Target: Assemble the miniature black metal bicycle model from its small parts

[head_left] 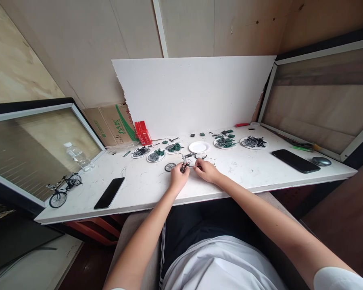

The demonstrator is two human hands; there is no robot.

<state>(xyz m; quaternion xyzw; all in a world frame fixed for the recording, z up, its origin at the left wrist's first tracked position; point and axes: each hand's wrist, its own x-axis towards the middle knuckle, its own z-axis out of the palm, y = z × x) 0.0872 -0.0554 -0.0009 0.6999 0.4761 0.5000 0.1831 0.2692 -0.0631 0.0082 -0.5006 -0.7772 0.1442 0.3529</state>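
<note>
My left hand (179, 176) is closed on a black model bicycle frame (186, 156) just above the white table. A small spoked wheel (170, 166) lies to the left of that hand. My right hand (206, 170) is just to the right, thumb and fingers pinched close to the frame; what is between them is too small to make out. Some thin dark parts (205, 157) show behind its fingers. Beyond both hands stands a bare white paper plate (199, 147). A finished-looking model bicycle (65, 188) stands at the table's left end.
Plates of dark and green small parts (156, 155) stand left of the white plate, and more parts plates (254, 142) to the right. Phones (109, 193) (295, 160) lie on either side. A plastic bottle (78, 156), a red box (142, 133) and a mouse (321, 161) are around the edges.
</note>
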